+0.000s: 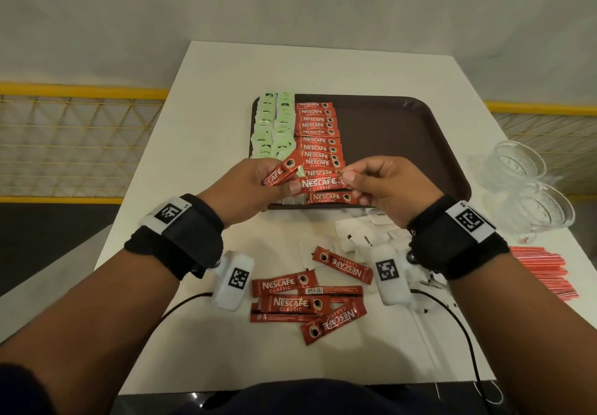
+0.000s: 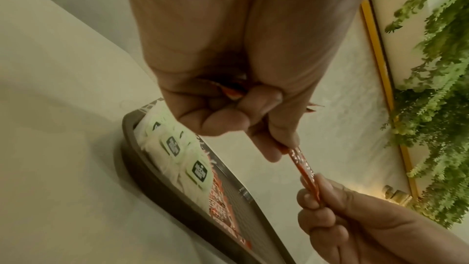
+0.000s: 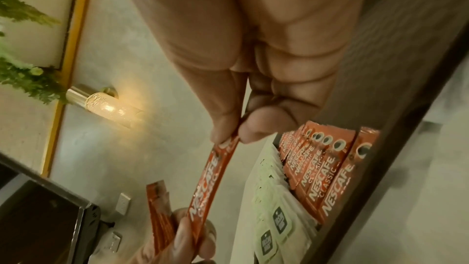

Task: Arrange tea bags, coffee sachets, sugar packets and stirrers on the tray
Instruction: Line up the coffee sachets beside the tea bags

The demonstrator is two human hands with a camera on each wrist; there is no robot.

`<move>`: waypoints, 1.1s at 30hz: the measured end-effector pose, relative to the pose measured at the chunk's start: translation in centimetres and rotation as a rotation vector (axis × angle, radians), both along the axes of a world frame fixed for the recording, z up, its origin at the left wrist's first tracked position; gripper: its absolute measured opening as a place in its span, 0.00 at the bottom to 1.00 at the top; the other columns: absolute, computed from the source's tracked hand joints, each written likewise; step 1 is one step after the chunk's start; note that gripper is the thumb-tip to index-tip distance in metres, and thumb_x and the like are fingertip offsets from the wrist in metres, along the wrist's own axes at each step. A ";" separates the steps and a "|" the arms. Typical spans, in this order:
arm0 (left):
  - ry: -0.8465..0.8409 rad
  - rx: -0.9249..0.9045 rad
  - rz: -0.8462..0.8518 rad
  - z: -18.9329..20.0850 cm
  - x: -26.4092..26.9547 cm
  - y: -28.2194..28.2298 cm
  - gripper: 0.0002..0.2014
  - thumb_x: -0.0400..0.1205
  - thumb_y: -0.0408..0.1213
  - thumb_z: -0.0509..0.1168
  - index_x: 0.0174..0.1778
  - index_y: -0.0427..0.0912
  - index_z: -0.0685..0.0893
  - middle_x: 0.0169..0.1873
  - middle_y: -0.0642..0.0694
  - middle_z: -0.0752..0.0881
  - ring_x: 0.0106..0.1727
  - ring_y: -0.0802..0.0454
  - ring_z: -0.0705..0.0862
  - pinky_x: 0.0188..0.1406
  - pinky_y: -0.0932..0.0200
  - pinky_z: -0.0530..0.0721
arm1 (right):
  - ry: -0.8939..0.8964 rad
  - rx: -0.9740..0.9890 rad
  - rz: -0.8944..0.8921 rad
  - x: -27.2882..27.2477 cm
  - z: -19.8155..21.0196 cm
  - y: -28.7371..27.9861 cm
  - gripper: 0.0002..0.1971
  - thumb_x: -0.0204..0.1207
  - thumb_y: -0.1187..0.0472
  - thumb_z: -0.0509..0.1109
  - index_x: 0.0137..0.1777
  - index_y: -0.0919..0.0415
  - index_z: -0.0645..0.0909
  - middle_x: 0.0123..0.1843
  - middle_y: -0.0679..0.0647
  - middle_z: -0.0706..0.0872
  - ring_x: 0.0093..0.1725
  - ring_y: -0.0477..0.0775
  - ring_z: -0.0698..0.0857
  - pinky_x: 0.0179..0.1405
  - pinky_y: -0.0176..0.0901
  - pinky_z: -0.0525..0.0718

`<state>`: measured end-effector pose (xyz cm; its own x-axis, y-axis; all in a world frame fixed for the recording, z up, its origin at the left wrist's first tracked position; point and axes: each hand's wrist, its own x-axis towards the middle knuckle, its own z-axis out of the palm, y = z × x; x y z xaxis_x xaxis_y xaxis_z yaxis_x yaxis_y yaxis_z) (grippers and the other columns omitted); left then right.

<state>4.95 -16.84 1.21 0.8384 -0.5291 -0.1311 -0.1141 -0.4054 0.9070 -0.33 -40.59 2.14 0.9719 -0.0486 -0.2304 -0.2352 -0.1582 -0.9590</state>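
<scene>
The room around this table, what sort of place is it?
Probably a cafe or hotel lounge, though that's a guess: a serving tray of coffee sachets and tea bags, glass cups, a wall lamp and hanging greenery.

Both hands over near edge of tray (image 1: 403,143). Left hand (image 1: 248,188) grips a small bunch of sachets (image 1: 279,173); right hand (image 1: 387,188) pinches the end of one sachet (image 1: 323,183) that reaches across to the left hand. On tray: tea bags (image 1: 273,127) at left, coffee row (image 1: 318,136) beside them. On surface (image 1: 206,123): loose sachets (image 1: 307,298), sugar packets (image 1: 361,237), stirrers (image 1: 542,272), glass bowls (image 1: 529,185) at right.
</scene>
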 end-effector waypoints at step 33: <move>0.365 -0.036 0.265 1.8 18.2 -1.3 0.10 0.89 0.37 0.58 0.58 0.39 0.83 0.40 0.46 0.83 0.32 0.54 0.76 0.33 0.60 0.74 | 0.434 -0.318 -0.185 25.9 -2.1 -2.6 0.12 0.85 0.58 0.63 0.41 0.60 0.80 0.33 0.53 0.78 0.29 0.48 0.71 0.31 0.40 0.68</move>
